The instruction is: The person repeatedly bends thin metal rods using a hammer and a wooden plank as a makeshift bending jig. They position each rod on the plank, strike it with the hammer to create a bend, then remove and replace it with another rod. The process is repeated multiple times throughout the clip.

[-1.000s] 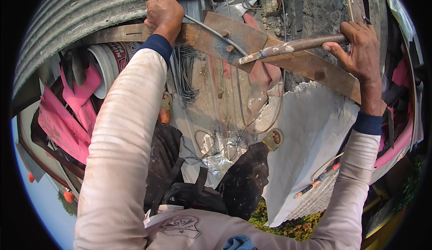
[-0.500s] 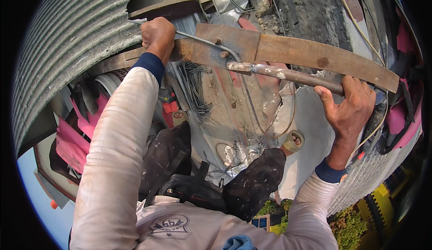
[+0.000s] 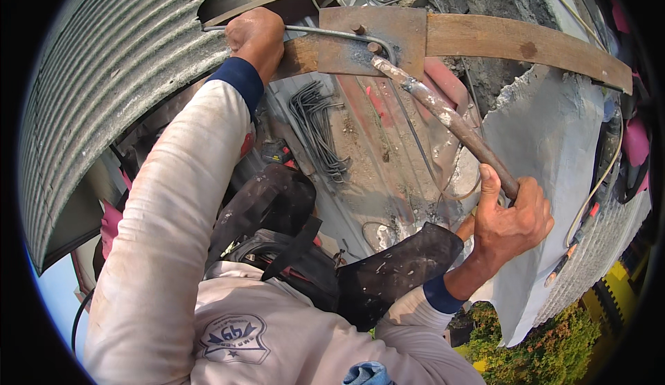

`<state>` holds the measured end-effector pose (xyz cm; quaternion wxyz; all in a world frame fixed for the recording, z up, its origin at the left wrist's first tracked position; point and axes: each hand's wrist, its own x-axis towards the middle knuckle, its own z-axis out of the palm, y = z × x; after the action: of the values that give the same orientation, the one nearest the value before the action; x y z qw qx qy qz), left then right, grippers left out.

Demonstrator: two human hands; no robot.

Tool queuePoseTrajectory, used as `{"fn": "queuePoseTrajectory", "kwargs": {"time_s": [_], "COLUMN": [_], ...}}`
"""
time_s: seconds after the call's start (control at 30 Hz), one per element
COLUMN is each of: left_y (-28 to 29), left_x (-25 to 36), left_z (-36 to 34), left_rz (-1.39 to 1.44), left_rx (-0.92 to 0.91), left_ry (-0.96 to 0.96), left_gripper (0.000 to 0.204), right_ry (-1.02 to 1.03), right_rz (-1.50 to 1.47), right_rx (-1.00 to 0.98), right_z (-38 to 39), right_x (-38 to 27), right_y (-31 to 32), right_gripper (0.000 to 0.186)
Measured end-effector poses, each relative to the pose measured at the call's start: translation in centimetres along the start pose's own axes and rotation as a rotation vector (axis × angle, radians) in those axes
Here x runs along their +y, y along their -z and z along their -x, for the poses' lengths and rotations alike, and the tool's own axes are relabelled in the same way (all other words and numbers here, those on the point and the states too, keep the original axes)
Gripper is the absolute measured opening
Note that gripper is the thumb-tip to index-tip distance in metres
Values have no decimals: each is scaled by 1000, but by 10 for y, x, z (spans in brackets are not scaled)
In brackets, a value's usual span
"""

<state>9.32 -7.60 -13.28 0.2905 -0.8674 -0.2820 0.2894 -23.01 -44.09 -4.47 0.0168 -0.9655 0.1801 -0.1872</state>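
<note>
At the upper left, my left hand [image 3: 255, 35] is closed on a steel rebar rod [image 3: 312, 30]. The rod runs over a rusty metal plate [image 3: 345, 56], bends beside two short steel pins [image 3: 374, 48] and turns downward. The plate rests on a long wooden plank [image 3: 516, 42]. My right hand [image 3: 512, 219], lower right, grips a rusty pipe [image 3: 471, 136] spattered with white; its far end meets the bend in the rod at the plate, where the exact contact is hard to make out.
Corrugated roofing sheet [image 3: 104, 73] arches over the left side. A bundle of bent steel rods [image 3: 315, 125] lies on the debris-strewn metal surface [image 3: 374, 149] beside my knees. A power tool [image 3: 276, 151] is nearby. At right are a pale sheet [image 3: 540, 142], hoses and a steep drop toward foliage [image 3: 554, 343].
My right hand has pulled the pipe down and toward me, so it slants more steeply, and the rod's bend has tightened downward. My left hand still holds the rod.
</note>
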Motion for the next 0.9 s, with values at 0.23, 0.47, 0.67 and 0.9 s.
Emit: {"fn": "queuePoseTrajectory", "kwargs": {"time_s": [0.23,0.47,0.67,0.9], "left_y": [-38,-28,-34,5], "left_x": [4,9,-46,-81], "left_z": [-43,6,-6,50], "left_rz": [-147,1425,1278,2163], "left_rx": [-53,43,-157,-198], "left_ry": [-116,623,134,288], "left_gripper": [19,50,38,19], "right_ry": [35,18,-166,-262], "right_rz": [52,-129,-459,-582], "right_rx": [-57,-306,-646,-582], "right_z": [-7,-54,-91,-113], "right_x": [11,20,-4,-103], "right_y": [12,23,15,-34], "right_gripper": [72,69,62,56]}}
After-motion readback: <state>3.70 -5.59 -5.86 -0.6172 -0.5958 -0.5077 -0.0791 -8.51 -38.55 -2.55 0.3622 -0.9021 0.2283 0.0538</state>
